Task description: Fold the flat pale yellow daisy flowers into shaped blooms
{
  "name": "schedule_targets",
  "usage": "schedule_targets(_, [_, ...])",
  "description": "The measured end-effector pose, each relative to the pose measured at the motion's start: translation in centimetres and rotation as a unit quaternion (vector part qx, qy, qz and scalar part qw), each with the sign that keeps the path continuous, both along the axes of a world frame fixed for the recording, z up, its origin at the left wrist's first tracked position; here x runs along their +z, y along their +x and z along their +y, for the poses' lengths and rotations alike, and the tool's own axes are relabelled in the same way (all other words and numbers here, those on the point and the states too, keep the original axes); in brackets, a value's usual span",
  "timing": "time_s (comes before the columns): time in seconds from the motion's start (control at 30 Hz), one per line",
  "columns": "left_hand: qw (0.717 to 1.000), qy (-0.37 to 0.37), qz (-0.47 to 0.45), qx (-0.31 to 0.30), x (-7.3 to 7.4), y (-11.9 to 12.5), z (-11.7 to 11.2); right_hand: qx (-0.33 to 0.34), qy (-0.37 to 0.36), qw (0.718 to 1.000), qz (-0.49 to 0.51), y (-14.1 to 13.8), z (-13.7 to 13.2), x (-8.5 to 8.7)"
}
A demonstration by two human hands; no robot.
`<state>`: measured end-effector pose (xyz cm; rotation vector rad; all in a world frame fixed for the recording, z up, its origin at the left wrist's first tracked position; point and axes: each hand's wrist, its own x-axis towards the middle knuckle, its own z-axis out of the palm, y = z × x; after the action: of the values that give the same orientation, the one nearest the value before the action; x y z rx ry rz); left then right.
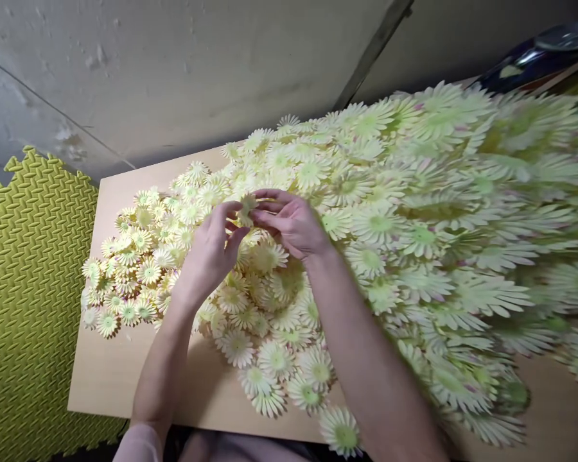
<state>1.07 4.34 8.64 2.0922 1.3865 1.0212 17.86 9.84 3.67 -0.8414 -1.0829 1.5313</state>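
Observation:
A big heap of pale yellow cloth daisy heads (pixel 390 212) with green centres covers most of a light wooden board (pixel 106 378). Above the heap's middle, my left hand (pixel 212 250) and my right hand (pixel 289 221) meet. Both pinch the same single daisy head (pixel 246 208) between fingertips, the fingers curled round it. The flower is small and partly hidden by my fingers. Both forearms reach in from the bottom edge.
A green foam puzzle mat (pixel 29 289) lies on the floor left of the board. A grey concrete wall (pixel 173 70) stands behind. A dark blue object (pixel 534 58) sits at the top right corner. Flowers at the right are blurred.

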Motion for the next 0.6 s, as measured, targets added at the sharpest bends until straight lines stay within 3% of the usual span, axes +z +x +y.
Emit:
schedule_targets(0.13, [0.999,-0.006,-0.047,0.009,-0.3,-0.4,0.5,0.063,-0.069,0.994,0.049,-0.6,0.0,-1.0])
schedule_targets(0.27, [1.0,-0.015,0.001,-0.023,0.5,-0.9,0.7,0.086,-0.012,0.996,0.021,-0.8,-0.1,-0.5])
schedule_targets(0.4, [0.993,-0.03,-0.112,0.019,1.5,-1.8,0.6,0.096,0.078,0.978,-0.166,-0.4,-0.7,1.8])
schedule_targets(0.53, [0.974,0.053,-0.209,0.071,2.6,-3.3,0.0,0.16,0.098,0.904,-0.384,0.1,-1.5,3.6])
schedule_targets(0.6, [0.964,0.097,-0.229,0.091,3.2,-3.8,-0.5,0.141,0.112,0.892,-0.415,-0.2,-1.8,4.1])
